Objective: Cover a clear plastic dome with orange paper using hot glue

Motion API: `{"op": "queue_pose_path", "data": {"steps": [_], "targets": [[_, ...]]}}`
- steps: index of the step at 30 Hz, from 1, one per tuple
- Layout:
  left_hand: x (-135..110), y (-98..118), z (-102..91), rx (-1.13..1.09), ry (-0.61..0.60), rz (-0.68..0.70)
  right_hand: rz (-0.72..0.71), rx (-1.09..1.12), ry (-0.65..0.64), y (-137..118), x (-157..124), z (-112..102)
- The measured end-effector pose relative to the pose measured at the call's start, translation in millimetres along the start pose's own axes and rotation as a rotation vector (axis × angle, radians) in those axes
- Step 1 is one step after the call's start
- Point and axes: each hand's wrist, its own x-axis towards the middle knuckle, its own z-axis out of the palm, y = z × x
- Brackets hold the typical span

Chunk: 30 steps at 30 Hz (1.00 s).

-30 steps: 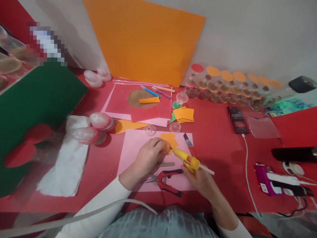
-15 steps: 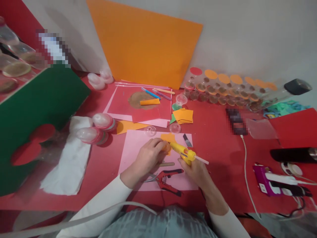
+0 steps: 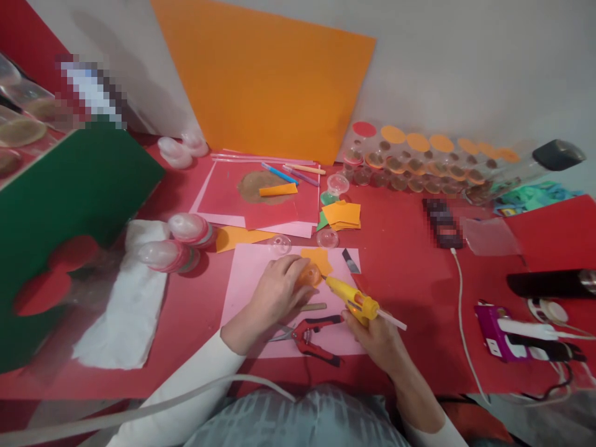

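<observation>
My right hand point(image 3: 375, 335) is wrapped round the handle of a yellow hot glue gun point(image 3: 351, 297), a pale glue stick poking out of its back end. Its nozzle points at a clear plastic lid point(image 3: 311, 274), close to the rim. My left hand point(image 3: 274, 295) has its fingers closed on that lid, over an orange paper piece point(image 3: 319, 259) on the pink sheet point(image 3: 246, 267). Below my hands lie red-handled cutters point(image 3: 310, 338) and a short tan stick point(image 3: 314, 307). A small dark blade-like strip point(image 3: 351, 261) rests at the sheet's right.
Beyond the sheet are clear lids point(image 3: 328, 237), stacked orange paper pieces point(image 3: 343, 214) and markers point(image 3: 279, 173). Capped clear cups point(image 3: 172, 254) and white tissue point(image 3: 125, 323) lie left. A phone point(image 3: 442, 223), its cable and a purple power strip point(image 3: 496, 332) are right.
The glue gun has drawn back right and down from the lid, which shows more clearly between my left fingers. The whole view has shifted slightly.
</observation>
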Motion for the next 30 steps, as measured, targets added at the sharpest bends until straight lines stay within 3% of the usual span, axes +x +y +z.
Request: {"op": "queue_pose_path", "data": {"steps": [7, 15, 24, 30], "targets": [[1, 1, 9.3, -0.109, 0.004, 0.048, -0.05, -0.065, 0.004, 5, 1, 2], [3, 6, 5.1, -0.166, 0.059, 0.061, -0.061, -0.183, 0.046, 16, 20, 14], [2, 6, 7.4, -0.165, 0.053, 0.051, -0.068, -0.197, 0.06, 25, 2, 9], [2, 4, 5.9, -0.141, 0.023, 0.045, -0.089, -0.205, 0.019, 21, 19, 16]]}}
